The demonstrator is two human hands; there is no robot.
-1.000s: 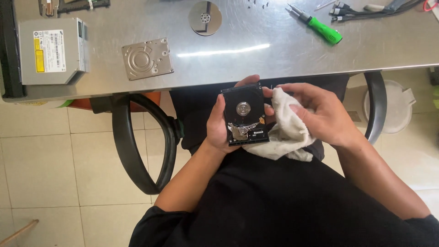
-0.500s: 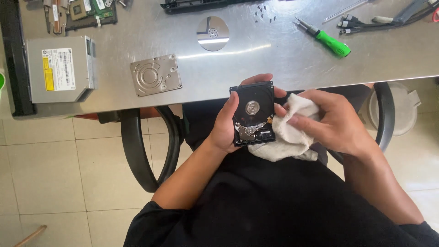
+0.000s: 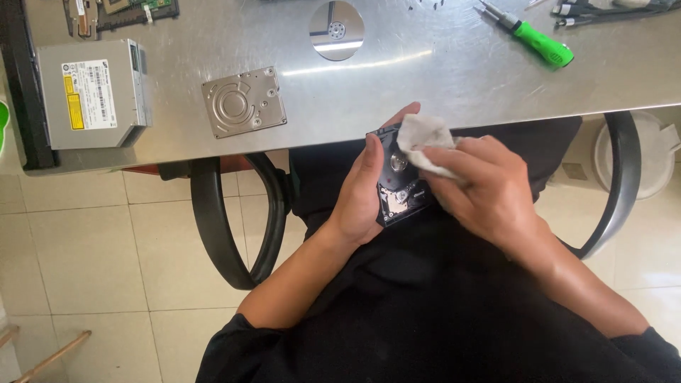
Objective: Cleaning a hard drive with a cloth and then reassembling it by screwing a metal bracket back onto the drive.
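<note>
My left hand [image 3: 362, 191] grips an opened black hard drive [image 3: 399, 190] by its left side, holding it over my lap just below the table edge. My right hand [image 3: 482, 188] holds a white cloth [image 3: 422, 138] and presses it onto the top part of the drive. The drive's inner metal parts show below the cloth. Its upper right part is hidden by the cloth and my fingers.
On the metal table [image 3: 397, 85] lie a hard drive cover plate [image 3: 243, 102], a shiny disk platter [image 3: 336, 30], a grey optical drive [image 3: 91, 93], a green-handled screwdriver [image 3: 533, 38], cables [image 3: 603, 8] and small screws. Black chair armrests [image 3: 234, 220] flank my lap. A white bucket [image 3: 638, 163] stands on the right.
My right hand has brought the cloth up from the drive's right side onto its top face. The view has shifted a little, so the table sits lower in frame.
</note>
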